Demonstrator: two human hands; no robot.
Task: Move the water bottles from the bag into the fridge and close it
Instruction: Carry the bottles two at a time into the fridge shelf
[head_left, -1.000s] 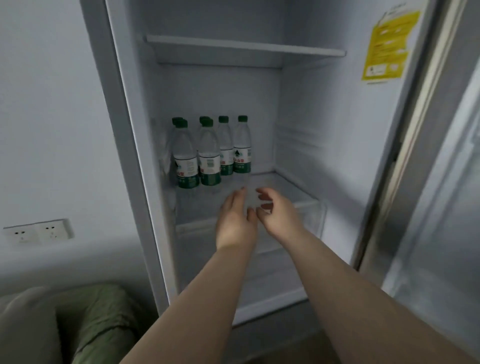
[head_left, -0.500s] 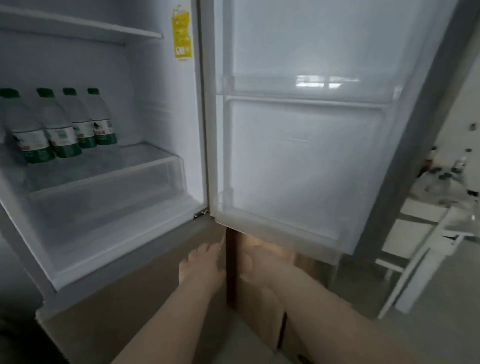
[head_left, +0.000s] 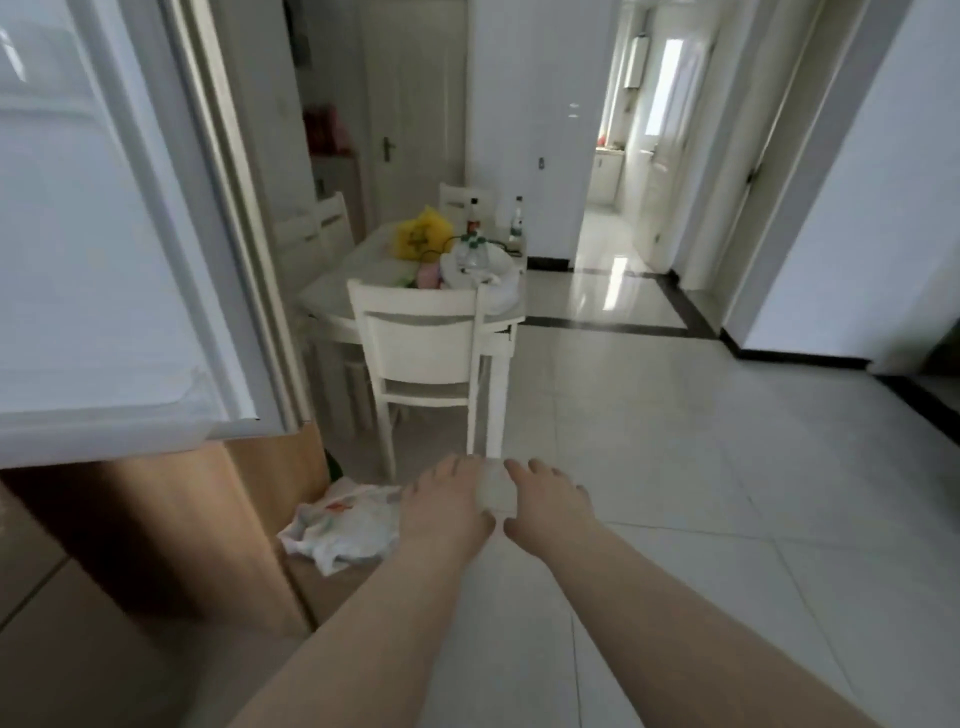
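Left hand (head_left: 447, 506) and right hand (head_left: 550, 506) both empty, fingers loose and spread. The bag (head_left: 480, 267) of bottles (head_left: 470, 248) sits dead ahead at the table's (head_left: 343, 291) right edge, past the chair (head_left: 421, 338) — neither hand's closer.

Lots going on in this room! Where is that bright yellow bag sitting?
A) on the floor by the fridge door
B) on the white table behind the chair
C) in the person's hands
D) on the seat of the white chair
B: the yellow bag rests on top of the white table, beyond the white chair, while the left hand and right hand hold nothing.
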